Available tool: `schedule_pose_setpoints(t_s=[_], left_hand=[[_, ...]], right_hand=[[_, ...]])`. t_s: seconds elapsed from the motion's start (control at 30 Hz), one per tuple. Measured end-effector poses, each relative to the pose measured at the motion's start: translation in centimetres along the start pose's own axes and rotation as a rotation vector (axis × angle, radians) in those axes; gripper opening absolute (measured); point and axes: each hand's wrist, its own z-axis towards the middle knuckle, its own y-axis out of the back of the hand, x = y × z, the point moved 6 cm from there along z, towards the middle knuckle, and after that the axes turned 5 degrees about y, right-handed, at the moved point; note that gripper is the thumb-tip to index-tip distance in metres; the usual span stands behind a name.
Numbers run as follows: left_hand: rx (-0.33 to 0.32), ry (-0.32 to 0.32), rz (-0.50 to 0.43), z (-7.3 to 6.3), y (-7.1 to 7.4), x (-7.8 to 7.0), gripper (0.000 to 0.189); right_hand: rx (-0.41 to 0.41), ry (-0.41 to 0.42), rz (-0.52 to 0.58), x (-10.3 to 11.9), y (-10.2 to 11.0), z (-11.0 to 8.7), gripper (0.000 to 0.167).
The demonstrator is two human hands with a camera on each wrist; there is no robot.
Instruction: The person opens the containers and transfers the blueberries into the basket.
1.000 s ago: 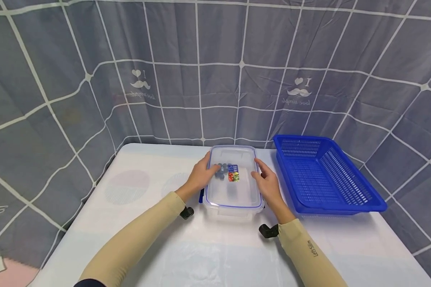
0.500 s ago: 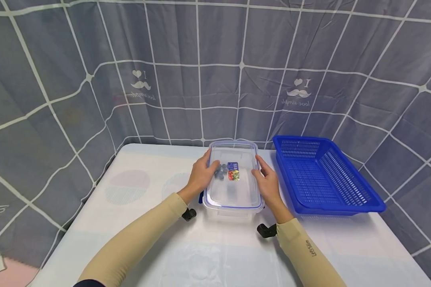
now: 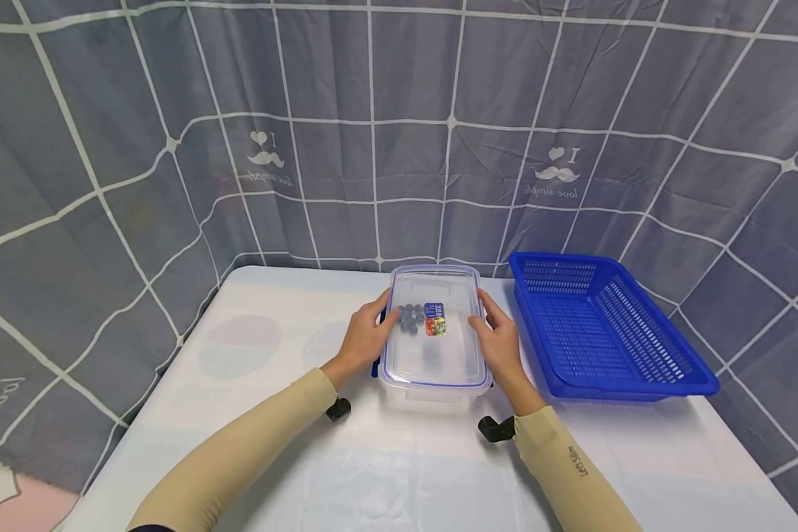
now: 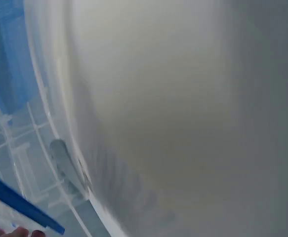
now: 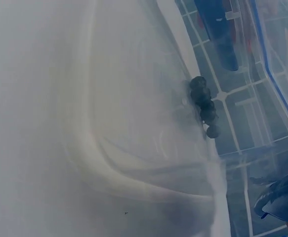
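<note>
A clear plastic food container point(image 3: 424, 399) sits on the table with its blue-edged lid point(image 3: 448, 355) on top. Through the lid show several dark blue berries point(image 3: 409, 319), like blueberries, beside a printed label point(image 3: 435, 319). My left hand point(image 3: 360, 338) holds the container's left side, thumb at the lid's edge, fingers partly hidden along the wall. On the opposite side my right hand point(image 3: 502, 347) grips likewise, thumb on the lid's rim. A blue latch point(image 4: 22, 205) sticks out in the left wrist view, fingertips point(image 4: 20, 232) below it. Another blue latch point(image 5: 282, 197) hangs out in the right wrist view.
A blue plastic basket point(image 3: 612, 388) with slotted walls stands to the right of the container, close to my right hand. The white table point(image 3: 266, 421) reaches a grey gridded curtain point(image 3: 332, 162) at the back and sides.
My left hand has shifted slightly toward me along the container's side, its thumb drawn back to the lid's edge. The container has shifted only a little; my right hand keeps its place.
</note>
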Motion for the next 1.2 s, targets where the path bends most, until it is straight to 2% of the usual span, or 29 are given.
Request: schedule_pose_setpoints(t_s=[0.37,0.67,0.93,1.2], left_hand=[[-0.063,-0.042,-0.034,-0.4,-0.2,-0.8,0.058],[-0.086,-0.048,-0.045,-0.3,0.4,-1.5,0.057],[-0.119,-0.093,-0.063,0.4,2.7,-3.4,0.056],[-0.148,-0.101,-0.059,1.8,6.3,-4.4,0.053]], right_hand=[[-0.005,-0.006,0.023,0.1,0.1,-0.3,0.057],[-0.046,0.059,0.022,1.5,0.1,0.1,0.055],[-0.038,0.088,0.033,3.9,-0.3,0.8,0.055],[-0.014,0.102,0.064,6.5,-2.2,2.7,0.057]])
